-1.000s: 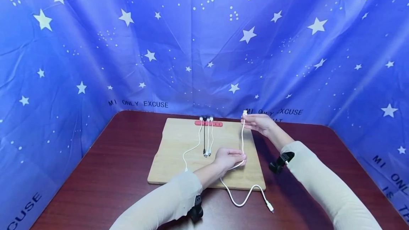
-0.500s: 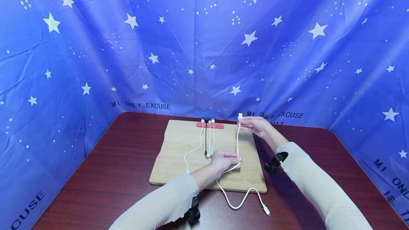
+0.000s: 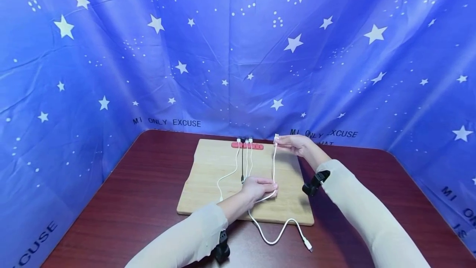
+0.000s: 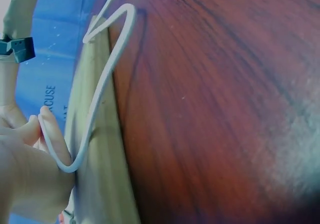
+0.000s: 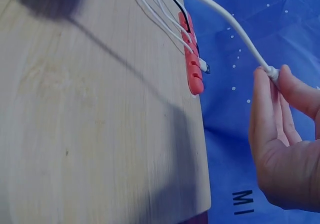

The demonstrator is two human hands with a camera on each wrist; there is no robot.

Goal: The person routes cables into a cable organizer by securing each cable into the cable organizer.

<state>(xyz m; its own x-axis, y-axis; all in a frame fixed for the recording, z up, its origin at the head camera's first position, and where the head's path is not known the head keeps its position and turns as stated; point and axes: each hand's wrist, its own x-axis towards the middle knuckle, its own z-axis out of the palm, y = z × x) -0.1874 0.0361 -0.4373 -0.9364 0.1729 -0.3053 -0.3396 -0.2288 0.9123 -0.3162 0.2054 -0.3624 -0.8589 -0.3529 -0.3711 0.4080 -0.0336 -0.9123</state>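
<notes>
A white USB cable (image 3: 274, 164) runs between both hands. My right hand (image 3: 295, 144) pinches it just behind its USB plug, which points up near the board's far right; the right wrist view shows thumb and fingers at the cable's collar (image 5: 272, 72). Lower down, my left hand (image 3: 258, 189) pinches the cable between thumb and fingers. From there the cable (image 4: 102, 83) loops over the front edge of the wooden board (image 3: 208, 168), its other connector (image 3: 308, 245) lying on the table. A red cable holder (image 5: 192, 58) at the board's far edge carries several cables in its slots.
One white cable (image 3: 227, 175) from the holder curves left over the board, and a black cable (image 3: 243, 160) hangs straight beside the other white ones. The dark red table (image 3: 122, 193) surrounds the board. A blue star-printed curtain (image 3: 208, 53) stands behind it.
Both hands have moved left with the white cable, the right one bringing the plug nearer the red holder. The loose end on the table has shifted slightly left.
</notes>
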